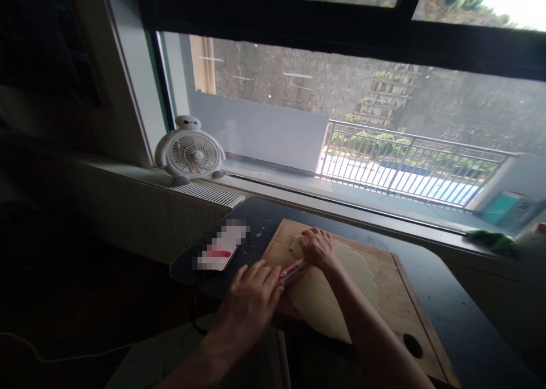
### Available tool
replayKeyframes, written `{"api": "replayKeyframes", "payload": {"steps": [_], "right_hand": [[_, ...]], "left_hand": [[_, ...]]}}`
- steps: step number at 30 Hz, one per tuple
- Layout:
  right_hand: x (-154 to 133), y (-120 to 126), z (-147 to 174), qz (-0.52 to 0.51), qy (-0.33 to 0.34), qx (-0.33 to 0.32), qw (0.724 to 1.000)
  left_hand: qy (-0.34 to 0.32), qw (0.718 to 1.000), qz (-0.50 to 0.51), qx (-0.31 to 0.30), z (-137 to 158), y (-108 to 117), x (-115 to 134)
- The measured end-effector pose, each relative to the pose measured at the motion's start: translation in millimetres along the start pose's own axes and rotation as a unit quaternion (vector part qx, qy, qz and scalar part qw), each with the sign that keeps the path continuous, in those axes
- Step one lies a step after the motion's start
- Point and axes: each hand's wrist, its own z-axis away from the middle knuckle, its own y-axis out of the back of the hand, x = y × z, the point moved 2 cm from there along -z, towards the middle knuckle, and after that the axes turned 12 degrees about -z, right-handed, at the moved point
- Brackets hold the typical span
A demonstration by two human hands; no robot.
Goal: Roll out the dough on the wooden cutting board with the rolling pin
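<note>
A wide, thin sheet of pale dough (341,292) lies on a wooden cutting board (420,309), reaching its near edge. Across the dough's left part runs a slim red-and-white roller (292,272), slanted, with only its middle showing. My left hand (253,292) is on its near end, fingers curved over it. At the far end, my right hand (318,247) is closed over the roller, close to the dough's upper-left edge. Both palms face down and cover the roller's ends.
The board rests on a dark table (452,281) under a window. Left of the board lies a phone-like flat object (222,247), partly blurred out. A white fan (194,153) stands on the sill, and a green cloth (492,240) lies at the right.
</note>
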Motion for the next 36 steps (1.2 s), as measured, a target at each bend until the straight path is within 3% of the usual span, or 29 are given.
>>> {"api": "replayKeyframes", "payload": {"steps": [5, 11, 15, 18, 24, 28, 32, 36], "right_hand": [[-7, -6, -12, -0.006, 0.002, -0.018, 1.0], [18, 12, 47, 0.013, 0.025, -0.001, 1.0], [30, 17, 71, 0.057, 0.021, 0.039, 0.997], [23, 11, 57, 0.059, 0.009, 0.023, 0.998], [-10, -15, -14, 0.029, 0.028, -0.021, 0.999], [-30, -32, -43, 0.016, 0.05, -0.037, 0.998], [-30, -30, -40, 0.011, 0.047, -0.041, 0.998], [-2, -6, 2, 0.021, 0.036, -0.038, 0.998]], "left_hand": [[0.015, 1.0, 0.014, -0.021, 3, 3, -10], [-0.03, 0.999, 0.02, -0.028, 19, 4, 9], [-0.046, 0.998, 0.009, -0.029, 13, 7, 19], [-0.04, 0.998, 0.006, -0.037, 3, 6, 14], [-0.019, 0.999, -0.006, -0.03, -7, -5, -9], [0.002, 0.999, -0.022, -0.042, -12, -7, -17], [-0.01, 0.998, -0.036, -0.044, -12, -6, -9], [-0.045, 0.997, -0.058, -0.024, -3, -10, 14]]}}
